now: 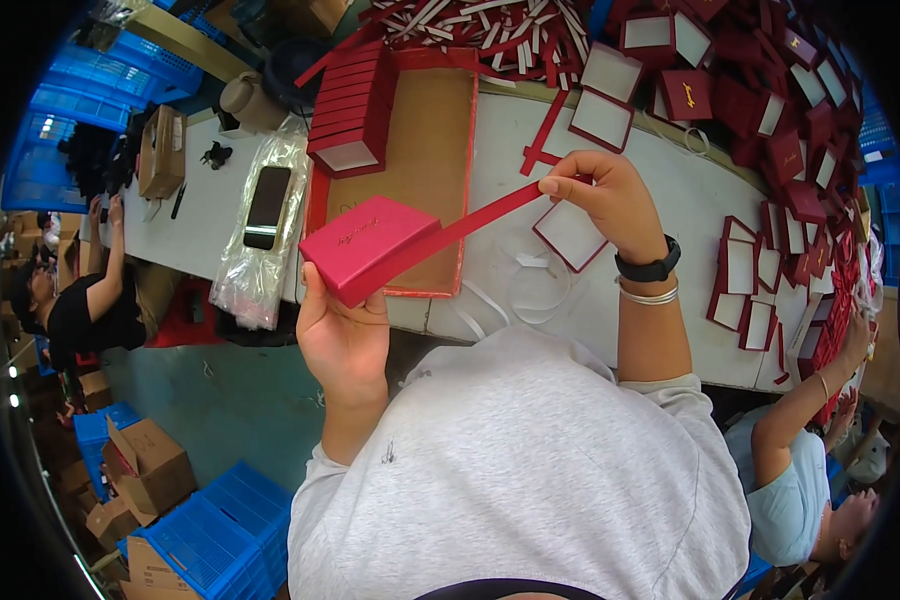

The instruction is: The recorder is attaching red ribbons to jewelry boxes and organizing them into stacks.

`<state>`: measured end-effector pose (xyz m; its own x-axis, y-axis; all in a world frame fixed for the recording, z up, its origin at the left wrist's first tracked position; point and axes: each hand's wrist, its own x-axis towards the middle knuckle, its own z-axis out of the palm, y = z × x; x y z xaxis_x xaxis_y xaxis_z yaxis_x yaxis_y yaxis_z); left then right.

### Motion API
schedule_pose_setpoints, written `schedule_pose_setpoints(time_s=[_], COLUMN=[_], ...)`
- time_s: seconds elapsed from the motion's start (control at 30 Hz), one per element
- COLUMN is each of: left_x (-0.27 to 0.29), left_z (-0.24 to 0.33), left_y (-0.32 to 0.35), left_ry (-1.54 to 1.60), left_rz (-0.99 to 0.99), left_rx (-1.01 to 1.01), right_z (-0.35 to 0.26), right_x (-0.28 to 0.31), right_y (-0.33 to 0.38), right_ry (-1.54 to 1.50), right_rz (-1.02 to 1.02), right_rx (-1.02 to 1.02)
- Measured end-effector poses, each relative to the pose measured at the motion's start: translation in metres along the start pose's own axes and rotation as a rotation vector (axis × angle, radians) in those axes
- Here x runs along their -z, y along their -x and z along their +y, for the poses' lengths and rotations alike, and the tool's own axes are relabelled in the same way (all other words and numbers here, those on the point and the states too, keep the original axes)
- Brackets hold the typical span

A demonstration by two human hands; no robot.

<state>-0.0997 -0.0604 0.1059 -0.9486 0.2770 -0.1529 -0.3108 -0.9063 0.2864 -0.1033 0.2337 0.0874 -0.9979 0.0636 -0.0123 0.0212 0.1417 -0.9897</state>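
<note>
My left hand (342,335) grips a small red gift box (370,240) from below, its lid with gold lettering facing up. From the box's right side a red strip (490,215) stretches up to the right. The strip's far end is pinched between the thumb and fingers of my right hand (600,195), which wears a black wristband. Box and strip hang over a shallow red-rimmed cardboard tray (467,170). Inside that tray, at its left, stands a stack of red boxes (350,110). An open white-lined box part (568,237) lies just below my right hand.
A phone (268,207) rests on plastic bags (240,275) left of the tray. Loose red and white strips (500,30) heap behind it. Open boxes (685,95) pile at the right. Co-workers sit at both sides; blue crates (220,530) stand on the floor.
</note>
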Motion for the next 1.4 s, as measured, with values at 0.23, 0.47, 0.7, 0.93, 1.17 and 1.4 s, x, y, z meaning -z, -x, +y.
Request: schedule_pose_setpoints(time_s=[0.23,0.47,0.7,0.93,1.17,1.4], left_x=[-0.004,-0.004,-0.005,-0.006,0.001,0.004], left_z=[0.001,-0.001,-0.003,-0.002,-0.003,-0.014], left_y=[0.001,0.002,0.002,0.004,-0.002,-0.004], left_ry=[0.040,0.062,0.078,0.092,0.231,0.307], left_rz=[-0.016,-0.020,-0.012,0.020,-0.077,-0.057], left_rx=[0.040,0.031,0.075,0.139,0.327,0.420], right_z=[0.009,0.011,0.017,0.014,0.013,0.000], right_x=[-0.008,-0.010,-0.012,-0.010,-0.029,-0.057], right_y=[-0.008,-0.010,-0.011,-0.006,-0.008,-0.018], right_ry=[-0.009,-0.012,-0.053,-0.081,-0.140,-0.431], right_rz=[-0.029,-0.039,-0.045,-0.050,-0.133,-0.260], right_rx=[-0.019,-0.033,-0.048,-0.050,-0.016,0.082])
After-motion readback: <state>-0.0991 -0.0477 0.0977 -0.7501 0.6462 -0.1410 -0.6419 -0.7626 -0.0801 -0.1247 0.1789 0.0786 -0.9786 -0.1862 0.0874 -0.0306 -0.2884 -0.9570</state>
